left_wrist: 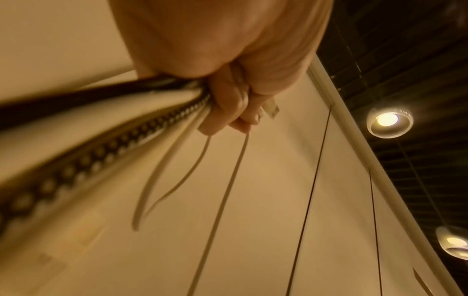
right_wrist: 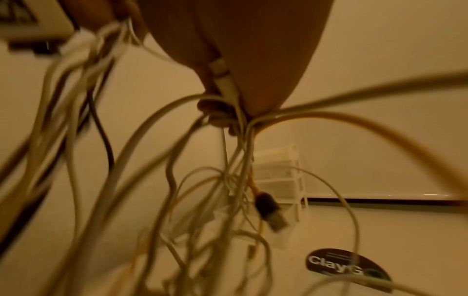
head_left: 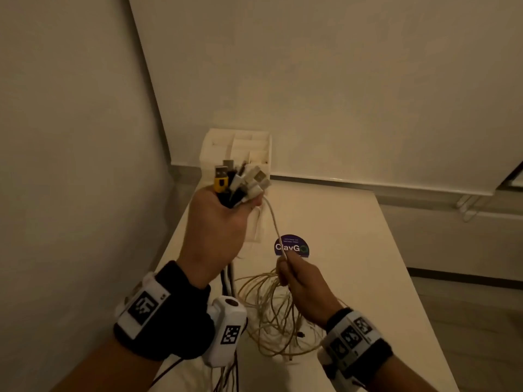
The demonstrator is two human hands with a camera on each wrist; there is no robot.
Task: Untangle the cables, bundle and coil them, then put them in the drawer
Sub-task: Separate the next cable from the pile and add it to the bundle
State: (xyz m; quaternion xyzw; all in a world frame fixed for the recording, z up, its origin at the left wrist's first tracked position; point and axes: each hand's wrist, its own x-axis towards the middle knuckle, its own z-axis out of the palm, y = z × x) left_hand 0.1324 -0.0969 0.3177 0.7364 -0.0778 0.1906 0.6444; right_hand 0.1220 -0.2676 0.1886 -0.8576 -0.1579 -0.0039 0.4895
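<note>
My left hand (head_left: 220, 219) is raised above the table and grips a bunch of USB plugs (head_left: 240, 179), black, yellow and white, pointing up; their cords (left_wrist: 106, 148) hang below the fist. One white cable (head_left: 273, 219) runs taut from that bunch down to my right hand (head_left: 297, 278), which grips it along with loose loops of pale cable (head_left: 271, 321) hanging over the table. In the right wrist view the loops (right_wrist: 202, 180) dangle from my fingers (right_wrist: 215, 112), with a dark plug (right_wrist: 268, 208) hanging among them. A white drawer organiser (head_left: 237, 154) stands behind the plugs.
The white table (head_left: 353, 250) sits in a corner, with walls to the left and behind. A round dark "ClayGo" sticker (head_left: 291, 246) lies on the table between my hands. Floor lies beyond the table's right edge (head_left: 418, 292).
</note>
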